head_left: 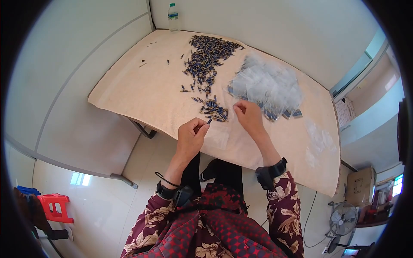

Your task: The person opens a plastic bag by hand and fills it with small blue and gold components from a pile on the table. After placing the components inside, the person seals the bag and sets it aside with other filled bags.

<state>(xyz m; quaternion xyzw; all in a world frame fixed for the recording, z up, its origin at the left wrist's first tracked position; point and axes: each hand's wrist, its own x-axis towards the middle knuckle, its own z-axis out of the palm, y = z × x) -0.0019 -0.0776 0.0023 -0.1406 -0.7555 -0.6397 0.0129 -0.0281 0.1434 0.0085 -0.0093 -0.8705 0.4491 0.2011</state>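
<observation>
My left hand (190, 136) is at the table's front edge, its thumb and fingers pinched on a small dark-blue cylindrical piece (209, 121). Just beyond it lies a small heap of similar blue pieces with gold-coloured ends (218, 112), which runs back into a larger pile (206, 51). My right hand (249, 115) hovers right of the small heap with its fingers curled together; whether anything is in them I cannot make out. A clear plastic bag (218, 138) lies flat between my hands near the edge. Beyond my right hand, filled clear bags (269, 84) are piled up.
A cloth-covered table (137, 92) stands against white panels. On it are a water bottle (173, 18) at the back and flat clear bags (319, 142) at the right. A red stool (56, 207) is on the floor at left; a fan (343, 218) and cardboard box (360, 185) are at right.
</observation>
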